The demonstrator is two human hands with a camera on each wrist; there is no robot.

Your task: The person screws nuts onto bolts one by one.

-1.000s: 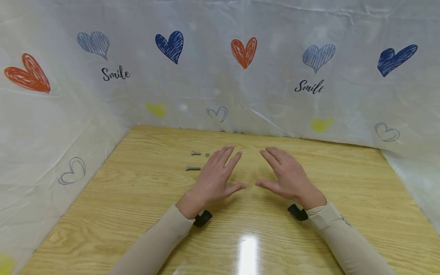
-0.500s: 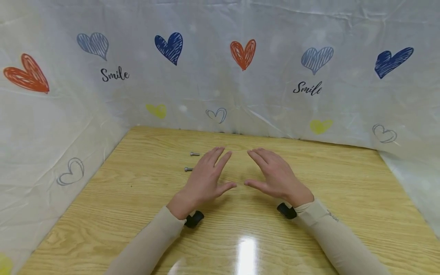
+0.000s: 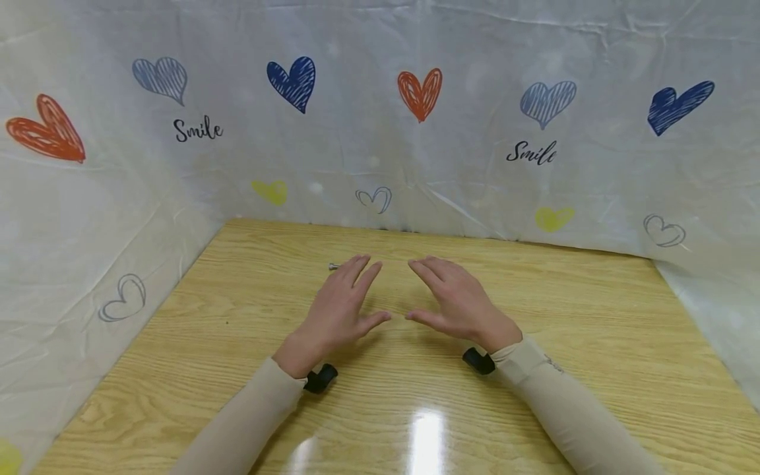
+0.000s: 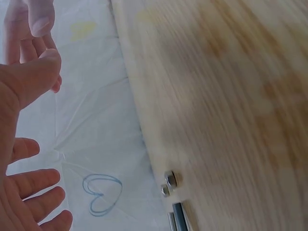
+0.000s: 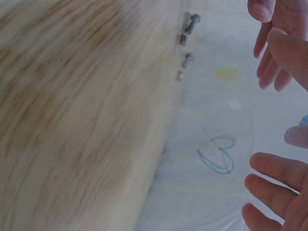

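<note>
My left hand (image 3: 335,303) is held over the wooden table with fingers straight and thumb spread, gripping nothing. It overlaps most of the small metal hardware in the head view, where just the head end of the shorter bolt (image 3: 333,266) shows beyond it. Opposite, my right hand (image 3: 460,300) mirrors this pose, the thumb tips a small gap apart. Two bolts, a longer bolt (image 5: 192,23) and a shorter one (image 5: 187,59), lie beside a larger nut (image 5: 183,39) and a smaller nut (image 5: 180,75) in the right wrist view. The left wrist view shows both nuts and the bolt shafts.
The wood-grain table (image 3: 564,316) carries a bright glare patch near its front. A white sheet (image 3: 463,132) printed with hearts and "Smile" stands along the back and left edges. Black wrist cameras (image 3: 320,379) sit under both sleeves.
Both hands have shifted left, the right one more, so they are closer together. The left hand now covers the longer bolt, the nuts and part of the shorter bolt in the head view.
</note>
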